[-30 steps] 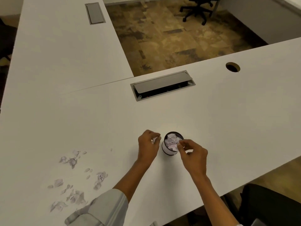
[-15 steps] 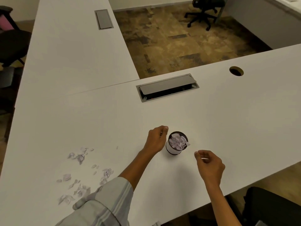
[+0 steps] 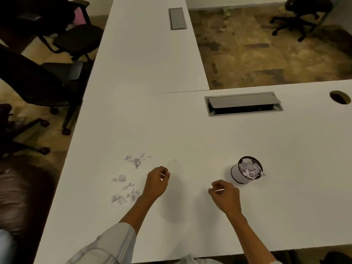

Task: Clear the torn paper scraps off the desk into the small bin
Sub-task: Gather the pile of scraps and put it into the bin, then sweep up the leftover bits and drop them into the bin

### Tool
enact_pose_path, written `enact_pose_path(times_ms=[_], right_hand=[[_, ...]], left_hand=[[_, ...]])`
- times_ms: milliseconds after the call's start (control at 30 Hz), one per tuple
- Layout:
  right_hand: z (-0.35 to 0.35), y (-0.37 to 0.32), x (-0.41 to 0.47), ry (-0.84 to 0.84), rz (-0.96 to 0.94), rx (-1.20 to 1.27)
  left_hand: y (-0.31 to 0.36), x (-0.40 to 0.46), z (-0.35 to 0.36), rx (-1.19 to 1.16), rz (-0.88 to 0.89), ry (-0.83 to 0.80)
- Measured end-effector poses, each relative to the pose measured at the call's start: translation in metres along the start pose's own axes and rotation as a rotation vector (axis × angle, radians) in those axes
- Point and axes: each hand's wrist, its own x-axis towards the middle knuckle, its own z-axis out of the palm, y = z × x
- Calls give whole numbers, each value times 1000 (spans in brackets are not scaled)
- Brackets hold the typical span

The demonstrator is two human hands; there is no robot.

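The small round bin (image 3: 235, 173) stands on the white desk (image 3: 190, 138), heaped to the rim with torn paper scraps (image 3: 249, 168); one scrap hangs over its right edge. More torn scraps lie loose on the desk to the left, in a far cluster (image 3: 135, 160) and a nearer spread (image 3: 127, 189). My left hand (image 3: 156, 183) hovers just right of the loose scraps with fingers loosely curled and nothing visible in them. My right hand (image 3: 225, 195) is down-left of the bin, a short gap away, also loosely curled and holding nothing I can see.
An open grey cable hatch (image 3: 243, 103) is set in the desk beyond the bin, with a round cable hole (image 3: 340, 97) at far right. A second desk wing (image 3: 144, 54) runs away at the back. Black office chairs (image 3: 43, 80) stand left of the desk.
Both hands have come away from the bin. My left hand has moved left towards the loose scraps, my right hand has pulled back, and the view has swung left.
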Motion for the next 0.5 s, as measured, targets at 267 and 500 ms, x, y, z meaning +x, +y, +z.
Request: enact_pose_path(times_ms=[267, 500], right_hand=[[84, -39, 27, -281, -215, -316], [136, -75, 67, -450, -374, -657]], left_hand=[[-77, -34, -71, 363, -82, 29], [-142, -58, -109, 587, -186, -260]])
